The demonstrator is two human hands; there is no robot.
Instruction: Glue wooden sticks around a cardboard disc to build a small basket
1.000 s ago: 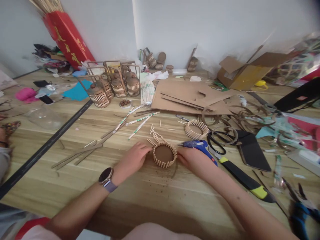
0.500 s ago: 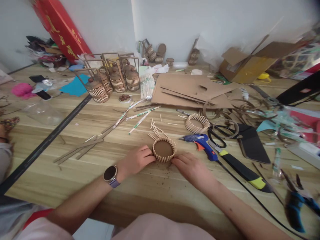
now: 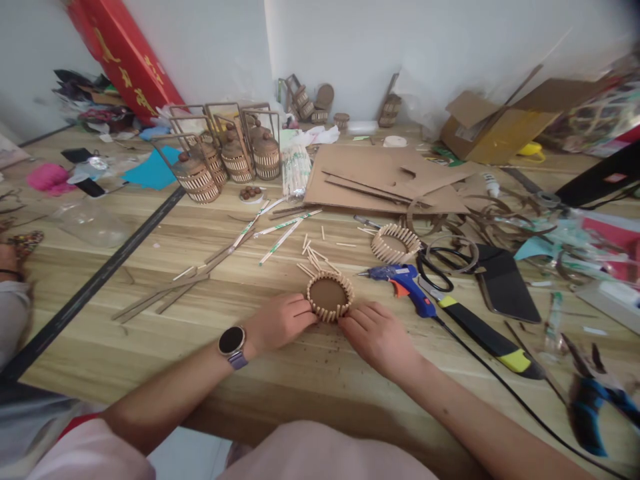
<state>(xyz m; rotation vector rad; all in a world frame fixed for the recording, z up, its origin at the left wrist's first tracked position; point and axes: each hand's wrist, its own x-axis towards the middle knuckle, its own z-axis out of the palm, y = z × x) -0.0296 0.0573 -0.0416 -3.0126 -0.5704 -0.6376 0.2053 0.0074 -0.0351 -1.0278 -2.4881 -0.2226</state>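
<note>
A small round basket [image 3: 330, 297] with a brown cardboard base and a ring of short wooden sticks sits on the table in front of me. My left hand [image 3: 285, 321] is closed against its lower left edge, fingertips at the sticks. On the lower right edge, my right hand [image 3: 376, 333] is closed too, with fingers pressed together against the rim. Loose short sticks [image 3: 314, 259] lie just behind the basket. To the right rest a blue hot glue gun [image 3: 400, 277] and a second stick ring [image 3: 395, 243].
Scissors [image 3: 437, 270], a yellow-black utility knife [image 3: 485, 340], a phone [image 3: 510, 283] and pliers [image 3: 593, 393] crowd the right side. Cardboard sheets [image 3: 360, 170] and finished lidded baskets [image 3: 200, 180] stand farther back. Brown strips [image 3: 170, 293] lie left. Another person's arm [image 3: 13, 293] shows at the far left.
Both hands stay at the basket's near edge. The right hand has turned and its fingers have drawn in closer to the rim; the left has shifted slightly right.
</note>
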